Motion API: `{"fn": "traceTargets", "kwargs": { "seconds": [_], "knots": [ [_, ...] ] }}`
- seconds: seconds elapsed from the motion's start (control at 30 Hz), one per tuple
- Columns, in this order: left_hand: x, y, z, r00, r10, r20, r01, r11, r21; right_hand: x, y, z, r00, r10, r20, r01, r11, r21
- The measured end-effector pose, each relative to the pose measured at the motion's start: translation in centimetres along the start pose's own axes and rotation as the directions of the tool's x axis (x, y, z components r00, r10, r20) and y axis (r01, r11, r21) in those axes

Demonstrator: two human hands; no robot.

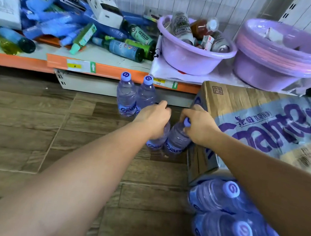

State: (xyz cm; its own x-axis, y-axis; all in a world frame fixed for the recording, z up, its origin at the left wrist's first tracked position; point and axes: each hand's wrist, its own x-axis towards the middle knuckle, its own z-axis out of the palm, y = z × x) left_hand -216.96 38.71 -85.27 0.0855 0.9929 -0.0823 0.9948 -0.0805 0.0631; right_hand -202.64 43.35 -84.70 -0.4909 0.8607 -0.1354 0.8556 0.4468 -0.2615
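Two clear water bottles with purple caps stand upright on the wooden floor in front of me. My left hand [153, 118] grips the top of the left bottle [156, 140], hiding its cap. My right hand [198, 126] grips the neck of the right bottle [177, 139], whose purple cap shows between my fingers. The pair stand side by side, touching. Two more matching bottles [127, 96] stand just beyond, against the base of the shelf.
A Ganten cardboard box [268, 120] lies tilted at the right. A pack of the same bottles [225, 214] lies at the bottom right. The orange-edged low shelf [106, 68] holds scattered bottles and cartons, a purple basin [189, 55] and stacked basins [270, 67].
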Motion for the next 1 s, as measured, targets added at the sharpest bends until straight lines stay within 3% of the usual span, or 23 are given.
{"fn": "traceTargets", "kwargs": {
  "seconds": [0.13,0.23,0.37,0.53,0.83,1.0],
  "knots": [
    [-5.0,0.8,-1.7,0.999,-0.015,0.046,0.015,1.0,-0.001,-3.5,-1.9,-1.3,0.995,-0.07,0.073,0.067,0.997,0.043],
    [-9.3,2.5,-3.4,0.999,-0.025,0.025,0.025,0.999,-0.029,-7.0,-2.1,-2.9,0.995,-0.094,0.044,0.087,0.988,0.128],
    [-14.5,5.8,-7.0,0.985,-0.156,-0.077,0.142,0.976,-0.164,-12.3,-1.8,-5.8,0.969,-0.244,0.029,0.238,0.961,0.139],
    [-18.2,12.4,-12.3,0.977,-0.196,-0.082,0.182,0.971,-0.154,-18.1,-0.9,-11.5,0.918,-0.395,0.017,0.39,0.912,0.125],
    [-19.5,23.1,-20.3,0.989,-0.123,-0.076,0.118,0.991,-0.066,-25.7,5.7,-20.9,0.893,-0.446,0.064,0.44,0.894,0.084],
    [-17.3,29.2,-21.2,0.994,-0.067,-0.09,0.058,0.994,-0.098,-28.5,10.8,-22.6,0.915,-0.39,0.103,0.391,0.92,0.011]
  ]
}}
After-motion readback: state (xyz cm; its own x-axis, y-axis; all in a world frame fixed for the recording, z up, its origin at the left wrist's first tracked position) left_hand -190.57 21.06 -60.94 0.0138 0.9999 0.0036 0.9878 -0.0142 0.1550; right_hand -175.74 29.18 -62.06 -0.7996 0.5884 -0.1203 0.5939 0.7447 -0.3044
